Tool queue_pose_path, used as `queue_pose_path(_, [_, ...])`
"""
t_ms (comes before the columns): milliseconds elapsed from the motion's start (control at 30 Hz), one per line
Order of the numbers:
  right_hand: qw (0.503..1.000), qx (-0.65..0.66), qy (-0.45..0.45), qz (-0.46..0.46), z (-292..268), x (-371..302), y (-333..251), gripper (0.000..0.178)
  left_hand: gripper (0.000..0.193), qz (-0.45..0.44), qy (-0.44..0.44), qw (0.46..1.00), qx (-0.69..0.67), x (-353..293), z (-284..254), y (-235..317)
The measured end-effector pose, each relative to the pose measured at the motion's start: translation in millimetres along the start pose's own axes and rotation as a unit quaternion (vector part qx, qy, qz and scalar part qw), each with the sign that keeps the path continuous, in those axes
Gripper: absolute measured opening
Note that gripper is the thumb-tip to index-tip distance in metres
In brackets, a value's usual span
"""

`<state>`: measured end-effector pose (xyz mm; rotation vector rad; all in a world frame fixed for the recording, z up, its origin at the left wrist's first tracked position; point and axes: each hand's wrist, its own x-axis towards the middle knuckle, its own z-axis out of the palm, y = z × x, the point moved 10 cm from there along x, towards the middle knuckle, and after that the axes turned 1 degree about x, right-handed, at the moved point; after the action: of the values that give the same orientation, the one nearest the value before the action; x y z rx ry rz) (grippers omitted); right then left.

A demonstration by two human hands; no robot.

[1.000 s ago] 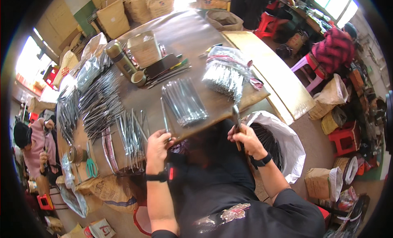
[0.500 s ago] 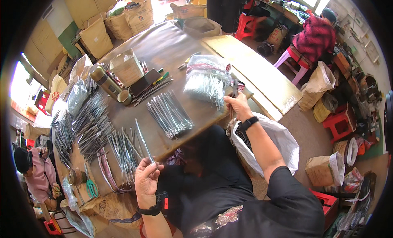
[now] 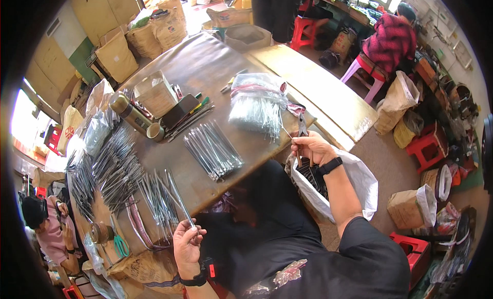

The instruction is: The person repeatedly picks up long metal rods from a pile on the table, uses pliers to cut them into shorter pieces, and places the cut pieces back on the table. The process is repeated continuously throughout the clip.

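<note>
My left hand [image 3: 189,246], near the table's front edge, pinches a few thin metal rods [image 3: 179,202] that slant up and to the left. In my right hand [image 3: 314,146] is a pair of pliers [image 3: 302,125], jaws upward and handles down through the fingers. A thin pale strand runs from that hand toward the bundle of white strands [image 3: 254,116] in an open clear plastic bag [image 3: 257,86]. Between my hands lies a neat row of metal rods [image 3: 213,151]. More loose rods [image 3: 156,206] lie beside my left hand.
Large heaps of metal rods [image 3: 115,168] cover the table's left side, near a flask [image 3: 128,113] and a cardboard box [image 3: 154,93]. Teal-handled scissors [image 3: 121,246] lie at the near left. A white sack [image 3: 359,188] stands below my right forearm. Co-workers sit at left and far right.
My right hand has moved a little right and down with the pliers, and a pale strand now shows at its fingers. My left hand has dropped slightly, still holding the rods.
</note>
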<state>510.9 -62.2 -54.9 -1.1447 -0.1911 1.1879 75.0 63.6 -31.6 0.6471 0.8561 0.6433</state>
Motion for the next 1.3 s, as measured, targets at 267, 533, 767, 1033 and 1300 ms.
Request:
queue_pose_path(267, [0.944,0.321,-0.055,0.057,45.9,34.2,11.9,0.011,0.023,-0.023,-0.052,0.998,0.005,3.9,30.7,-16.1])
queue_pose_path(533, [0.966,0.251,-0.053,0.000,104.8,-0.2,28.9,0.007,0.024,-0.012,-0.007,1.000,0.023,5.0,23.0,-14.7])
queue_pose_path(767, [0.983,0.170,-0.071,-0.024,134.5,-27.9,27.3,0.012,0.026,-0.008,0.000,0.999,0.044,5.7,27.1,-21.2])
queue_pose_path(1033, [0.989,0.088,-0.115,0.000,163.8,-38.4,34.6,0.017,0.027,-0.015,-0.037,0.998,0.050,3.6,53.0,-30.1])
queue_pose_path(1300, [0.982,-0.028,-0.182,-0.034,203.8,-77.3,62.2,0.017,0.020,0.007,-0.080,0.994,0.067,-7.6,79.2,-22.8])
